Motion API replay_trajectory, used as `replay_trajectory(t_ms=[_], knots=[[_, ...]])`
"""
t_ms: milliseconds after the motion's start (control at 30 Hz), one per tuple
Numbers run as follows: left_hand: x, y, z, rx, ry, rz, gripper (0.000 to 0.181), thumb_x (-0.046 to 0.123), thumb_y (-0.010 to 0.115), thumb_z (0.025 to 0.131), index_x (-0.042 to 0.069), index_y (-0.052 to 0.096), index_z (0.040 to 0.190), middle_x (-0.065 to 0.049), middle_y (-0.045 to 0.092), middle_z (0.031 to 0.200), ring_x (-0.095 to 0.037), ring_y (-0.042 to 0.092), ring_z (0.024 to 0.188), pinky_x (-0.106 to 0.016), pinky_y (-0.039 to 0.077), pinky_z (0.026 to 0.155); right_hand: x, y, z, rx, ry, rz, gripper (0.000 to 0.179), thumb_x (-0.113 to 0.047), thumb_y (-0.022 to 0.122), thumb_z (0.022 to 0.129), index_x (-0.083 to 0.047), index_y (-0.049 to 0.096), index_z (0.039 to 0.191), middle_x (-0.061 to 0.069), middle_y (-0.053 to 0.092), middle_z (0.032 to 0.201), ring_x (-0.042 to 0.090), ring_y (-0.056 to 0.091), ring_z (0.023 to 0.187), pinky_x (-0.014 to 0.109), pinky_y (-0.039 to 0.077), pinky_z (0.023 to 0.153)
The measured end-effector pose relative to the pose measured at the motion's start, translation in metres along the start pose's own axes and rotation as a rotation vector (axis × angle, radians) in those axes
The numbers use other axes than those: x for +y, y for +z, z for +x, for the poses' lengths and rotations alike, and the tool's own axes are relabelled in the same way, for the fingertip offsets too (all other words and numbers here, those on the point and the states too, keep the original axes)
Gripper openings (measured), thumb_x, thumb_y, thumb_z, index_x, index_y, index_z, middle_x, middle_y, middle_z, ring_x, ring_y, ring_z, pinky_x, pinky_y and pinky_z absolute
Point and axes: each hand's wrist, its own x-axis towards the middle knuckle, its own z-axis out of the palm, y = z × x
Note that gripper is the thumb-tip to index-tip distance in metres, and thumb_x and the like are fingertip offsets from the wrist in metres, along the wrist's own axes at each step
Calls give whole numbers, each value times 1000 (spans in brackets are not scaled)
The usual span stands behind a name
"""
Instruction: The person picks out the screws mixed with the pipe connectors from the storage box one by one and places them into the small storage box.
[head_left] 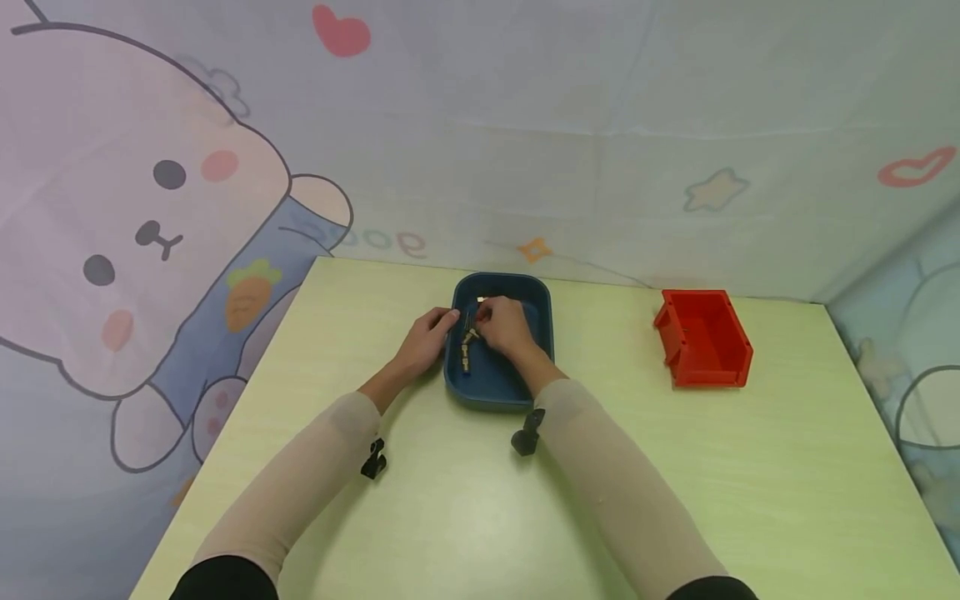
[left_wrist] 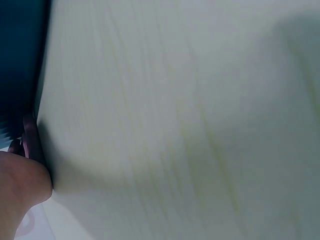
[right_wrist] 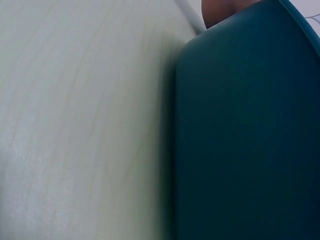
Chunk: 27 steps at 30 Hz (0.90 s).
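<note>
A dark blue rectangular tray stands near the back edge of the table. Small brass-coloured metal pieces lie along its left side, some of them beside thin dark parts. My left hand holds the tray's left rim, its thumb at the edge and its fingers against the outer wall. Inside the tray, my right hand has its fingertips bunched among the brass pieces. Whether it pinches one is hidden. In the right wrist view the tray's outer wall fills the right side.
A red open-fronted plastic bin stands to the right of the tray. The pale wooden table meets a printed cloth backdrop behind it. Black wrist mounts hang beneath both forearms.
</note>
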Motion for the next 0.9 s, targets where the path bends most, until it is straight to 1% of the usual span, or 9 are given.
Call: replay_trajectory(t_ms=[133,367,567,733,900], knots=[[1,0,0,5,1,6,54,48,48,111,6,61,143,-15,61,144,-31,55,134,-50,40,116,1,1,1,-4,-11,-28,4,-5,74,94,-5,78,95,7,72,89,22,66,85,36,56,80],[2,0,-2,-2,5,12,57,49,47,111,4,60,143,-16,62,142,-31,56,129,-50,42,113,1,0,-1,16,-16,-51,6,-6,73,96,-5,78,92,8,72,88,24,66,86,38,55,81],[2,1,-2,-6,10,14,56,48,47,112,4,60,144,-17,62,141,-31,57,125,-50,43,111,2,1,-2,28,-14,-66,6,-6,73,95,-6,77,90,7,71,86,24,65,84,39,55,80],[3,1,-2,-10,9,11,56,48,47,112,4,60,144,-16,63,139,-30,58,122,-49,44,109,2,1,-1,29,-21,-81,10,-5,71,94,-6,74,85,6,68,81,23,63,80,38,53,77],[3,0,-3,-2,10,11,56,49,47,111,4,61,143,-16,63,139,-30,58,123,-49,44,109,2,2,0,26,-47,-91,16,-3,67,95,-6,69,79,6,64,77,24,60,76,37,51,73]])
